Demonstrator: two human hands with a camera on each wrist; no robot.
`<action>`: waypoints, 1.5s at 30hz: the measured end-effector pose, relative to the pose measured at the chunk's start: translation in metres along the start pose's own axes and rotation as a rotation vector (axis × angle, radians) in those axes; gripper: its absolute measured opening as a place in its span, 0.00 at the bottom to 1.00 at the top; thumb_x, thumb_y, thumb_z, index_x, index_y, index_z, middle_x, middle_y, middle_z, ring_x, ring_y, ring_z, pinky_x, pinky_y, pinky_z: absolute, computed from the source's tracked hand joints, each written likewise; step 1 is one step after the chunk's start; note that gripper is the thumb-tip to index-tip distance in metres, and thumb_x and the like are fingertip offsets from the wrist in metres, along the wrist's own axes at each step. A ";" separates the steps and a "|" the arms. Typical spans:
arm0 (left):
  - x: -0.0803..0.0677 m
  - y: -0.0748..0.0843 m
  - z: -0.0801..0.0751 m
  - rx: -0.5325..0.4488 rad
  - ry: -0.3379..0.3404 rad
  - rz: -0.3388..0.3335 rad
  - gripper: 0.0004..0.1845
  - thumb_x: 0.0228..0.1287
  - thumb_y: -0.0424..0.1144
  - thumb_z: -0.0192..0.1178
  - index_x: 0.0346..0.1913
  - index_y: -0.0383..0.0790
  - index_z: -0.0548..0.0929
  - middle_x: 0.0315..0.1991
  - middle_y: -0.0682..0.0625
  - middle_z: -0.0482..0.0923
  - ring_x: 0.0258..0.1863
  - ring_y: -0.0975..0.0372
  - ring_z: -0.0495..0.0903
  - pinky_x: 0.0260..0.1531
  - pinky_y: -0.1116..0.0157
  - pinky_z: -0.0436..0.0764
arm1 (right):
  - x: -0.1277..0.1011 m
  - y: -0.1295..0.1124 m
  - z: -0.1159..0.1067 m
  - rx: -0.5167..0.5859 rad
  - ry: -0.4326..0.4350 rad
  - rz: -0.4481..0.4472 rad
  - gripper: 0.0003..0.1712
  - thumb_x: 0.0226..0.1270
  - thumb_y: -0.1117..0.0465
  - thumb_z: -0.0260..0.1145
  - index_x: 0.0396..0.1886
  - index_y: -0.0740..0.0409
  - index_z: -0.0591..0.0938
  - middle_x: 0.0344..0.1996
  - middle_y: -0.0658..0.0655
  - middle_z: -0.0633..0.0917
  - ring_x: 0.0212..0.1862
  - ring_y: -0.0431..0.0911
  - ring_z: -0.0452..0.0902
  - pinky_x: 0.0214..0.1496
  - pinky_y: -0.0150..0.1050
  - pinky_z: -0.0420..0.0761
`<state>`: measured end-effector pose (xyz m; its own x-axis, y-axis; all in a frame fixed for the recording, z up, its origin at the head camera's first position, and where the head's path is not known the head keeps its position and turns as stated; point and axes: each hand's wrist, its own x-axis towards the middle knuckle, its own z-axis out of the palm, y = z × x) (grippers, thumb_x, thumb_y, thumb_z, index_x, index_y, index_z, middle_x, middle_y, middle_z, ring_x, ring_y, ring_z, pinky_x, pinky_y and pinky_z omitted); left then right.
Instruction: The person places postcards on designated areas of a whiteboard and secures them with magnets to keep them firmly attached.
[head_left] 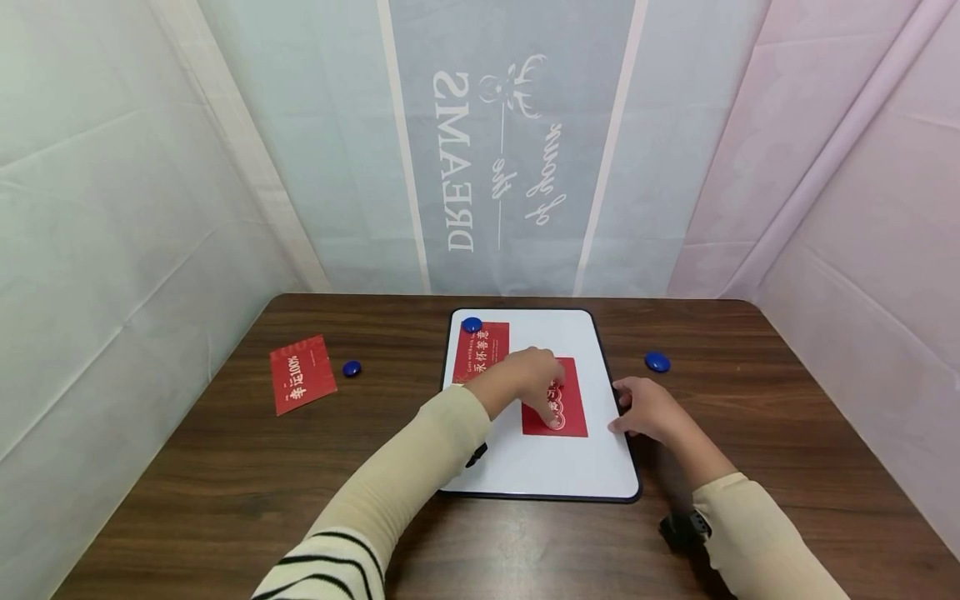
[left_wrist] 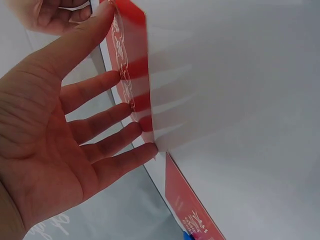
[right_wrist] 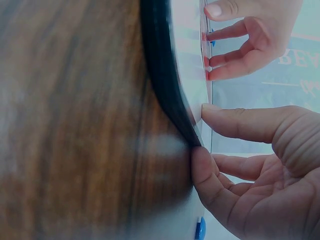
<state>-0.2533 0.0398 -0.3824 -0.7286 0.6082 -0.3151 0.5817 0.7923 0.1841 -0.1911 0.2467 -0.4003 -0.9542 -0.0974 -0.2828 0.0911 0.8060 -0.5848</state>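
A whiteboard [head_left: 540, 471] with a black frame lies flat on the table. My left hand [head_left: 536, 379] reaches over it, spread fingers and thumb pressing their tips onto a red card [head_left: 574, 404] with white characters; the left wrist view shows these fingers [left_wrist: 107, 86] nearly straight. Part of that card is hidden by the hand. Further left on the board lies a second red card [head_left: 495, 337], a round blue magnet [head_left: 472, 324] at its top corner. At the right edge of the board, my right hand [head_left: 648, 408] pinches the frame, thumb on the white surface and index finger against the side.
Left of the board, a third red card [head_left: 303, 375] lies on the wooden table [head_left: 360, 467] with a blue magnet [head_left: 352, 367] beside it. Another blue magnet [head_left: 657, 362] sits right of the board. Pale fabric [head_left: 345, 150] hangs around the back and sides.
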 end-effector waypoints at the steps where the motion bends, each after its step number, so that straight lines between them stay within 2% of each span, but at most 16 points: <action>1: -0.001 0.001 0.000 0.009 -0.001 -0.005 0.37 0.37 0.56 0.80 0.56 0.54 0.82 0.44 0.57 0.74 0.47 0.65 0.71 0.36 0.68 0.81 | 0.000 0.000 0.000 0.000 0.001 -0.001 0.44 0.49 0.67 0.79 0.64 0.76 0.67 0.44 0.70 0.78 0.30 0.49 0.80 0.38 0.46 0.84; 10: 0.002 0.007 0.000 0.091 0.000 -0.025 0.37 0.36 0.55 0.80 0.55 0.53 0.80 0.42 0.58 0.74 0.46 0.64 0.72 0.35 0.69 0.80 | 0.000 0.000 0.002 0.002 0.002 0.012 0.44 0.49 0.66 0.79 0.64 0.75 0.68 0.45 0.70 0.78 0.30 0.48 0.80 0.38 0.45 0.84; 15: 0.007 0.004 -0.002 0.085 0.005 -0.039 0.36 0.39 0.55 0.79 0.55 0.51 0.80 0.42 0.57 0.75 0.46 0.64 0.71 0.36 0.68 0.80 | 0.001 0.001 0.003 -0.001 0.000 0.012 0.44 0.49 0.66 0.79 0.64 0.75 0.68 0.45 0.69 0.78 0.29 0.48 0.80 0.38 0.45 0.84; 19: 0.012 0.001 -0.005 0.052 0.001 -0.053 0.35 0.40 0.55 0.79 0.55 0.51 0.81 0.43 0.56 0.75 0.47 0.63 0.71 0.36 0.67 0.80 | 0.001 0.002 0.003 -0.004 -0.002 0.005 0.44 0.50 0.66 0.79 0.64 0.75 0.68 0.44 0.69 0.78 0.29 0.48 0.80 0.37 0.45 0.84; 25: 0.016 -0.004 -0.010 -0.039 0.007 -0.091 0.38 0.37 0.49 0.82 0.57 0.52 0.79 0.44 0.57 0.74 0.50 0.62 0.71 0.35 0.68 0.81 | 0.001 0.002 0.002 -0.002 -0.004 -0.008 0.44 0.49 0.66 0.79 0.64 0.76 0.68 0.44 0.69 0.78 0.29 0.48 0.79 0.37 0.45 0.84; 45: 0.026 -0.012 -0.014 -0.151 0.014 -0.141 0.38 0.40 0.44 0.81 0.60 0.50 0.79 0.47 0.55 0.74 0.52 0.61 0.70 0.33 0.67 0.82 | 0.000 0.001 -0.001 -0.001 -0.018 -0.007 0.45 0.49 0.67 0.79 0.64 0.76 0.67 0.45 0.70 0.78 0.29 0.47 0.80 0.38 0.46 0.84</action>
<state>-0.2842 0.0466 -0.3795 -0.8046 0.4905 -0.3346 0.4136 0.8673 0.2770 -0.1913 0.2479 -0.4000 -0.9497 -0.1137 -0.2919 0.0838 0.8056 -0.5865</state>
